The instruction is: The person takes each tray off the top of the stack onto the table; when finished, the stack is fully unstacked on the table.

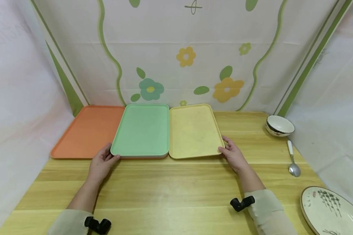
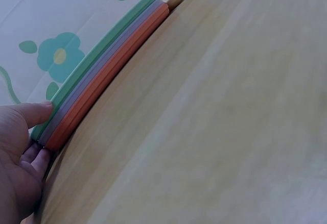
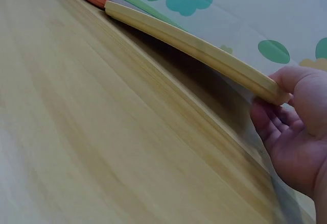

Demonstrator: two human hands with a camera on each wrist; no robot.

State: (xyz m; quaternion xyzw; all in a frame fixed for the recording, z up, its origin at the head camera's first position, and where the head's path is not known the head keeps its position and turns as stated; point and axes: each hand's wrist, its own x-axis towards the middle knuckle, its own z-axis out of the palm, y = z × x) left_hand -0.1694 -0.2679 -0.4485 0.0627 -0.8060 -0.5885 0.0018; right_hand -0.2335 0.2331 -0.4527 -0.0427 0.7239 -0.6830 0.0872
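A mint-green tray [image 1: 142,130] tops a stack with a lavender tray [image 2: 97,66] and an orange-red tray [image 2: 112,71] beneath. At the stack's near left corner, my left hand [image 1: 101,164] has its thumb on the green rim and its fingers under the edge. My right hand [image 1: 232,155] pinches the near right corner of a yellow tray [image 1: 195,130], thumb above and fingers below. The right wrist view shows that corner raised off the table, while the tray's left end is low beside the stack. An orange tray [image 1: 88,132] lies left of the green one, partly hidden by it.
A white bowl [image 1: 280,125] with a dark patterned side stands at the table's back right. Nearer lie a spoon [image 1: 294,168] with a white handle and a patterned plate [image 1: 332,209]. A flowered cloth [image 1: 164,58] hangs behind the wooden table [image 1: 170,192].
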